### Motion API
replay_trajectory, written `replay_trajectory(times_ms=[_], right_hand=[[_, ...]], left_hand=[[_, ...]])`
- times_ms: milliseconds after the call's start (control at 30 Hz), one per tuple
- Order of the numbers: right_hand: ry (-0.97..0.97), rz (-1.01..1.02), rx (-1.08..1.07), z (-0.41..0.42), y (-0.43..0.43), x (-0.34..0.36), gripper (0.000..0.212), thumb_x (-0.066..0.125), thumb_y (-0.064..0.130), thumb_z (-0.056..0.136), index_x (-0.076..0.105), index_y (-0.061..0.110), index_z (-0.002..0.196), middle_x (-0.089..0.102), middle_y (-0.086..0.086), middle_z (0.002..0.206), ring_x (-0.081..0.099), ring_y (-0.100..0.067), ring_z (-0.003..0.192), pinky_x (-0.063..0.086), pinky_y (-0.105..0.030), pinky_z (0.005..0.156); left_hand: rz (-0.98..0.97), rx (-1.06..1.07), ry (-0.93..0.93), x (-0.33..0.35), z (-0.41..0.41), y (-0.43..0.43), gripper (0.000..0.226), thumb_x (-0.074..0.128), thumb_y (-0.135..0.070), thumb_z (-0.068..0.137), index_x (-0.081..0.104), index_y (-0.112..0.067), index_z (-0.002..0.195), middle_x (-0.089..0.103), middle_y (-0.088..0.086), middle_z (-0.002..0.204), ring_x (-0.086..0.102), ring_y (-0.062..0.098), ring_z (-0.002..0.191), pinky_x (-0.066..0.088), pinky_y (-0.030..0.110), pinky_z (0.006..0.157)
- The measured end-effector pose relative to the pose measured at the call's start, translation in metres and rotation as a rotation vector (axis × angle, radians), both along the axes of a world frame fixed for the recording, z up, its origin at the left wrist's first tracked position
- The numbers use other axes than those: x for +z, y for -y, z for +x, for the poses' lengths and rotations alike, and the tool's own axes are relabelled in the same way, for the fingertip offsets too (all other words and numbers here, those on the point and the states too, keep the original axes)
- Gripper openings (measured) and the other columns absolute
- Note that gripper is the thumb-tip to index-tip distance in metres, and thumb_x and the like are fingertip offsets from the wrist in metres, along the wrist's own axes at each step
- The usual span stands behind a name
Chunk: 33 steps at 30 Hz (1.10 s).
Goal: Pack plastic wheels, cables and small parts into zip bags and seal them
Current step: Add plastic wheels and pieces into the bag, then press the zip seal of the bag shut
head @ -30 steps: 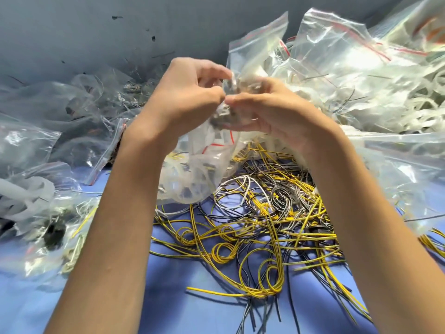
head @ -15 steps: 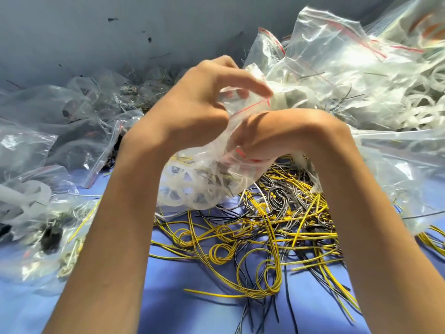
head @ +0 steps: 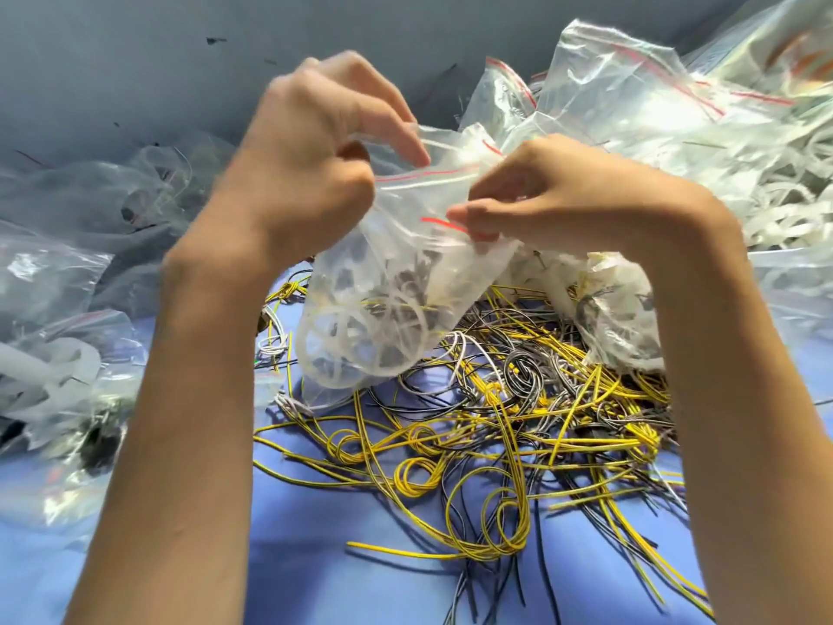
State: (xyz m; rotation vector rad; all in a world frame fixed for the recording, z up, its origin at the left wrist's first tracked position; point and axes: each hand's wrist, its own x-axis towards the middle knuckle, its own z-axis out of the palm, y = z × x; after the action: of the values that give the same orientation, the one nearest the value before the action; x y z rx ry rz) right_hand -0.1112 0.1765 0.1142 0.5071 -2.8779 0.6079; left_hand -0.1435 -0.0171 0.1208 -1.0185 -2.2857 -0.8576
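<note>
Left hand: thumb and curled fingers pinch the upper lip of the zip bag. Right hand: fingertips pinch the lower lip, right on the red zip strip.

Between the two grips the lips' red lines run apart, so the mouth reads as not yet closed. Probably the lips are being lined up for pressing shut.

The bag hangs below the grips, letting its load sink away from the zip. White plastic wheels and dark small parts sit low in it. Cannot tell whether its bottom touches anything.

Beneath the grips, loose yellow and black cables lie on the blue table. Filled bags lie well to the left, and a heap of bags lies right and beyond.
</note>
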Motion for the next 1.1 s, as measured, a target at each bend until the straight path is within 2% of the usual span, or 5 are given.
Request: replay_trajectory(times_ms=[133, 300, 767, 900, 1100], right_hand=[[0.275, -0.129, 0.055, 0.001, -0.021, -0.006, 0.039, 0.057, 0.056, 0.078, 0.073, 0.024, 0.093, 0.071, 0.008, 0.082, 0.064, -0.002, 0.074, 0.045, -0.013, 0.065], [0.268, -0.244, 0.018, -0.009, -0.028, -0.017, 0.015, 0.06, 0.015, 0.089, 0.068, 0.021, 0.1, 0.07, -0.003, 0.094, 0.066, -0.022, 0.086, 0.05, -0.03, 0.074], [0.178, -0.117, -0.067, -0.006, -0.056, -0.014, 0.038, 0.063, 0.008, 0.079, 0.07, 0.042, 0.094, 0.065, 0.02, 0.089, 0.055, -0.014, 0.083, 0.045, -0.034, 0.082], [0.113, 0.046, -0.098, -0.013, -0.056, -0.02, 0.008, 0.07, 0.027, 0.083, 0.072, 0.031, 0.089, 0.069, 0.004, 0.1, 0.06, -0.015, 0.094, 0.049, -0.041, 0.088], [-0.036, -0.401, -0.047, -0.01, -0.047, -0.013, 0.03, 0.042, 0.016, 0.101, 0.056, -0.009, 0.089, 0.068, -0.015, 0.088, 0.065, -0.012, 0.078, 0.053, -0.04, 0.09]], left_hand=[[-0.222, -0.096, 0.133, -0.004, 0.005, -0.01, 0.02, 0.054, -0.036, 0.079, 0.073, -0.034, 0.079, 0.057, -0.015, 0.115, 0.038, 0.004, 0.106, 0.028, 0.005, 0.087], [-0.508, -0.059, 0.081, -0.014, 0.02, -0.036, 0.048, 0.063, -0.077, 0.053, 0.074, -0.035, 0.073, 0.042, -0.021, 0.129, 0.027, 0.006, 0.12, 0.03, 0.04, 0.105], [-0.586, 0.025, 0.264, -0.025, -0.007, -0.02, 0.029, 0.049, -0.014, 0.085, 0.072, -0.031, 0.091, 0.045, -0.005, 0.129, 0.033, 0.016, 0.119, 0.033, 0.035, 0.102], [-0.668, 0.02, 0.356, -0.03, -0.004, -0.024, 0.052, 0.057, -0.075, 0.063, 0.073, -0.029, 0.081, 0.042, -0.008, 0.124, 0.031, 0.011, 0.116, 0.037, 0.034, 0.095], [-0.436, -0.045, 0.072, -0.021, -0.007, -0.019, 0.016, 0.067, -0.035, 0.084, 0.065, -0.027, 0.07, 0.048, 0.001, 0.124, 0.044, 0.016, 0.115, 0.041, 0.039, 0.098]])
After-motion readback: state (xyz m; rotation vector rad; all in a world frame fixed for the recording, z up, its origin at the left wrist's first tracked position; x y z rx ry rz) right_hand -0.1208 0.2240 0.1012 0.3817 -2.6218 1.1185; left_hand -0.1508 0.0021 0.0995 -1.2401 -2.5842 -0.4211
